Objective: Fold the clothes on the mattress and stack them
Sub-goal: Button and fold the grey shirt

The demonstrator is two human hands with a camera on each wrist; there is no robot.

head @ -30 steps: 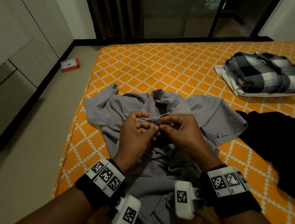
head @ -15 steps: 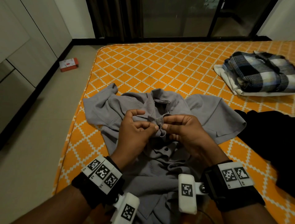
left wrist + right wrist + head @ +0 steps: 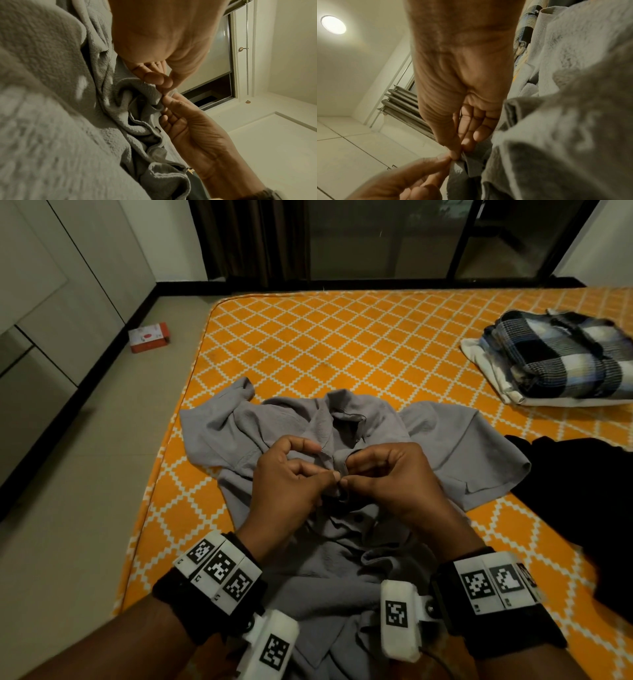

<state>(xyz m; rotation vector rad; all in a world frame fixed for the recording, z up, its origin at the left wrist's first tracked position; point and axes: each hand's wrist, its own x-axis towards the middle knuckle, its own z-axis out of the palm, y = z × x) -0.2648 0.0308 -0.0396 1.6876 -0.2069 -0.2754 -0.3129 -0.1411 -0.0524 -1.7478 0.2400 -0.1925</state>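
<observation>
A crumpled grey button shirt [image 3: 359, 570] lies on the orange patterned mattress [image 3: 325, 344], collar away from me. My left hand [image 3: 334, 475] and right hand [image 3: 346, 481] meet over its front, just below the collar. Each pinches an edge of the placket between thumb and fingers. The left wrist view shows my left hand [image 3: 163, 83] pinching a grey fold [image 3: 137, 94], with the right hand [image 3: 164, 100] touching it from below. In the right wrist view my right hand [image 3: 456, 154] pinches the shirt [image 3: 556, 121] edge against the left hand [image 3: 412, 178].
A folded stack, a plaid garment [image 3: 561, 357] on a white one [image 3: 493, 371], sits at the mattress's far right. A black garment [image 3: 582, 498] lies unfolded on the right, next to the shirt sleeve. A red box [image 3: 149, 337] lies on the floor left of the mattress.
Both hands stay pinched together on the shirt front below the collar. Their fingers shift slightly on the fabric; the shirt has hardly moved.
</observation>
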